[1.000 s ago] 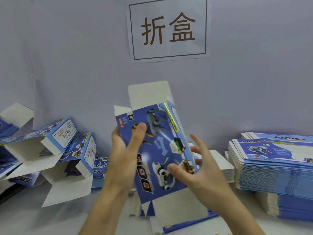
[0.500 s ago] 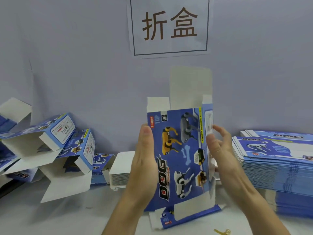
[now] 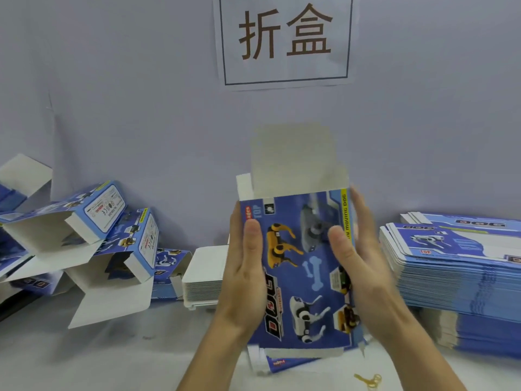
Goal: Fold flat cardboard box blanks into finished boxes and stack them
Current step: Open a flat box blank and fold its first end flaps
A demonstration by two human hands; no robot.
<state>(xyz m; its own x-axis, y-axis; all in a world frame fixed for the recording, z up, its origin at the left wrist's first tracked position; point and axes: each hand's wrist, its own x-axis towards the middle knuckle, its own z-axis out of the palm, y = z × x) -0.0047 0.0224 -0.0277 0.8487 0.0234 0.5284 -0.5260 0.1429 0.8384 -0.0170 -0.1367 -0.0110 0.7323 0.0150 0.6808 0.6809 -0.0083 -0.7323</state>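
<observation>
Left hand and right hand grip the upright box (top flaps open), fingers curled round its sides.

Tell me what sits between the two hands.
In the head view, the blue box stands upright between the left hand and right hand, both gripping its sides.

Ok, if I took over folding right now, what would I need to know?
Left hand: grips the left edge of the box in work, thumb on its front.
Right hand: grips the right edge, thumb on the front.
The box is held upright and opened out; its white top flap stands unfolded.
Flat blanks are stacked on the right; folded boxes are piled on the left, flaps open.
Done: several boxes shaped.
Left: close this box's flaps, add it to the pile, then take the next blank.
</observation>
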